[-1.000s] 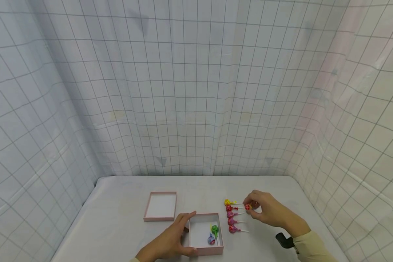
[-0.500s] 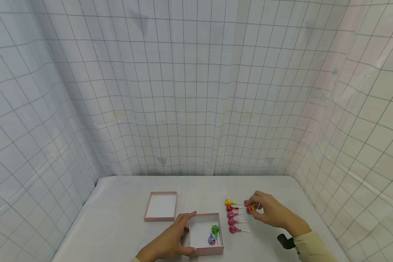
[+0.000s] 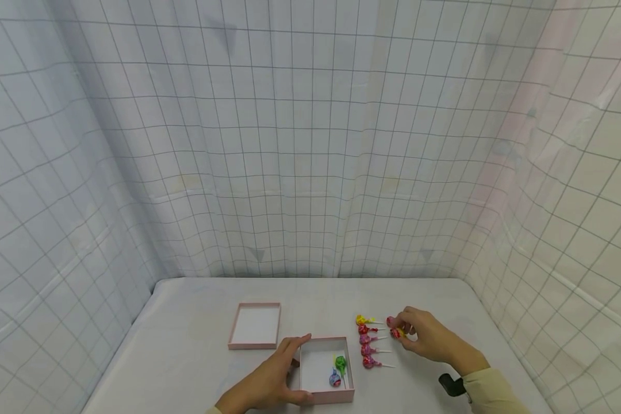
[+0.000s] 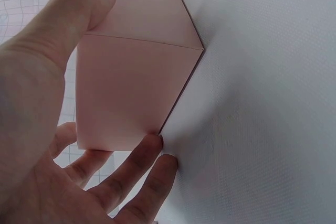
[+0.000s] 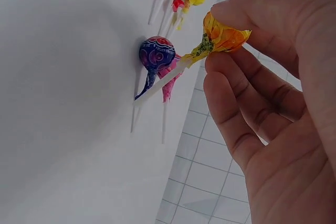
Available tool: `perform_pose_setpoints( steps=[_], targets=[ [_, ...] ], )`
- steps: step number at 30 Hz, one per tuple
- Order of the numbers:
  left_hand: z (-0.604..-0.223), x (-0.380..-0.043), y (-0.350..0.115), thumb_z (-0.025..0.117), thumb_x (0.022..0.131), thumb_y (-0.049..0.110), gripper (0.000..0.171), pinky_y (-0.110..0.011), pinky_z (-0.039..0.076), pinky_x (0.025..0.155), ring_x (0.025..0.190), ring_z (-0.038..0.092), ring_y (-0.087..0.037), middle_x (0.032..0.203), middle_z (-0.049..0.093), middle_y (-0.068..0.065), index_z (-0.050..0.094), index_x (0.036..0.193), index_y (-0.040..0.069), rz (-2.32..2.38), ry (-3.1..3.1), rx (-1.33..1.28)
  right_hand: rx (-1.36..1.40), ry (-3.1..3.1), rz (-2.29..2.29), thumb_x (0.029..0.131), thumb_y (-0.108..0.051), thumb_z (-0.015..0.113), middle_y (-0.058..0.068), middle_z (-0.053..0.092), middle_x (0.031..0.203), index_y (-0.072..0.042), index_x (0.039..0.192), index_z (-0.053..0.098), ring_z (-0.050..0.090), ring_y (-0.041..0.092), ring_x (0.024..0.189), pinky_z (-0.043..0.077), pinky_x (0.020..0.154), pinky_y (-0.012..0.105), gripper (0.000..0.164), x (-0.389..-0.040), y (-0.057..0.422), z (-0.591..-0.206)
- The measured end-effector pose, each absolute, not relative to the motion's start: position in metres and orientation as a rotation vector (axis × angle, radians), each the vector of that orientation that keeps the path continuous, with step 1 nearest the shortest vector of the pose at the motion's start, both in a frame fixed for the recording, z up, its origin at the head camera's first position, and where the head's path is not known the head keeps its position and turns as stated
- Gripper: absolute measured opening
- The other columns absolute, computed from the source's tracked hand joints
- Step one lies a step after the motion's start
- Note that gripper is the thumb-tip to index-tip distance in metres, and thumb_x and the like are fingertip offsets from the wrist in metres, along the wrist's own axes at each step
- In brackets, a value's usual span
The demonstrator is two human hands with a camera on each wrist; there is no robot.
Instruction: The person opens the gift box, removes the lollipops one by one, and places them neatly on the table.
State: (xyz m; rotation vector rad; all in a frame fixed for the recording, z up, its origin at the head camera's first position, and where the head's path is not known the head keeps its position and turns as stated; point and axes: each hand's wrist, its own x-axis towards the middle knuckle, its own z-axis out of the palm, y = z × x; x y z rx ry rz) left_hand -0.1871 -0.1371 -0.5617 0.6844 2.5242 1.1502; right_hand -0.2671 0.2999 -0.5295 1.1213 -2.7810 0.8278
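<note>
Your right hand [image 3: 428,340] pinches a yellow-wrapped lollipop with a white stick [image 5: 219,39]; your left steadies the open pink cardboard box [image 3: 325,371].

Your right grip is closed on the yellow wrapper, just right of a column of five wrapped lollipops [image 3: 366,340] on the white desk [image 3: 196,345]: one yellow, four red or pink. Your left hand [image 3: 267,382] has its thumb hooked over the box's near corner and its fingers spread along the left wall. Two lollipops, a green one [image 3: 340,363] and a blue one [image 3: 334,379], lie inside. The box sits close to the desk's near edge; open desk lies behind, beyond the one pink lid [image 3: 255,326]. The wrapper print is too small to read.
</note>
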Motion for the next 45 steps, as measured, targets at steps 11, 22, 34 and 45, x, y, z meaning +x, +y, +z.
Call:
perform_pose_setpoints(
  steps=[11, 22, 34, 45],
  targets=[
    [-0.563, -0.187, -0.137, 0.104, 0.09, 0.041, 0.122, -0.037, 0.065, 0.101, 0.127, 0.069, -0.025, 0.17, 0.047, -0.017, 0.031, 0.182, 0.011, 1.156, 2.522, 0.695, 1.061, -2.853, 0.846, 0.096, -0.001, 0.09, -0.005, 0.071, 0.109, -0.013, 0.114, 0.081, 0.065, 0.001, 0.095, 0.064, 0.082, 0.027, 0.023, -0.27, 0.302, -0.542],
    [-0.564, -0.187, -0.137, 0.104, 0.089, 0.04, 0.121, -0.039, 0.065, 0.102, 0.127, 0.07, -0.026, 0.171, 0.047, -0.017, 0.031, 0.182, 0.012, 1.148, 2.526, 0.682, 1.055, -2.893, 0.851, 0.096, -0.003, 0.091, -0.006, 0.07, 0.107, -0.01, 0.114, 0.08, 0.064, 0.0, 0.096, 0.063, 0.083, 0.025, 0.022, -0.269, 0.298, -0.547],
    [-0.564, -0.187, -0.137, 0.104, 0.089, 0.042, 0.122, -0.035, 0.064, 0.099, 0.126, 0.069, -0.025, 0.168, 0.048, -0.017, 0.031, 0.182, 0.012, 1.142, 2.536, 0.692, 1.049, -2.904, 0.818, 0.095, -0.003, 0.092, -0.006, 0.069, 0.107, -0.011, 0.112, 0.08, 0.063, -0.001, 0.094, 0.062, 0.082, 0.025, 0.022, -0.272, 0.3, -0.554],
    [-0.564, -0.187, -0.137, 0.104, 0.089, 0.041, 0.122, -0.035, 0.064, 0.1, 0.127, 0.07, -0.026, 0.169, 0.048, -0.017, 0.031, 0.182, 0.012, 1.154, 2.533, 0.699, 1.113, -2.8, 0.828, 0.094, 0.007, 0.087, -0.003, 0.073, 0.104, -0.011, 0.107, 0.078, 0.066, 0.003, 0.092, 0.062, 0.08, 0.025, 0.025, -0.273, 0.302, -0.56]
  ],
)
